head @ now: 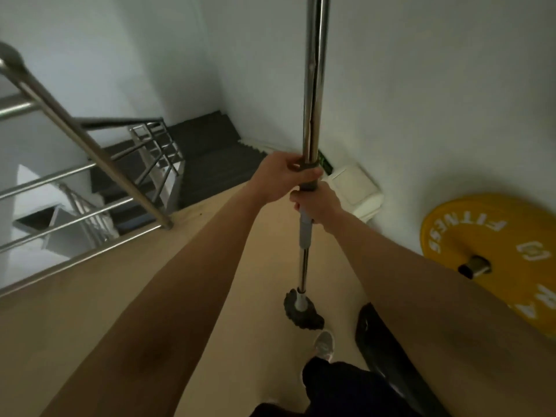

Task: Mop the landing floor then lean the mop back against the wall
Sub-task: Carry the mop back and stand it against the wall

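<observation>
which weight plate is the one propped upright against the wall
The yellow weight plate, lettered FITNESS, stands on edge against the wall; the black plate lies nearer the person's foot.

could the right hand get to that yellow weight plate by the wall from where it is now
Probably yes, once it lets go. The right hand is wrapped around the mop handle, and the yellow weight plate leans against the wall on that same side with nothing visible between them.
</observation>
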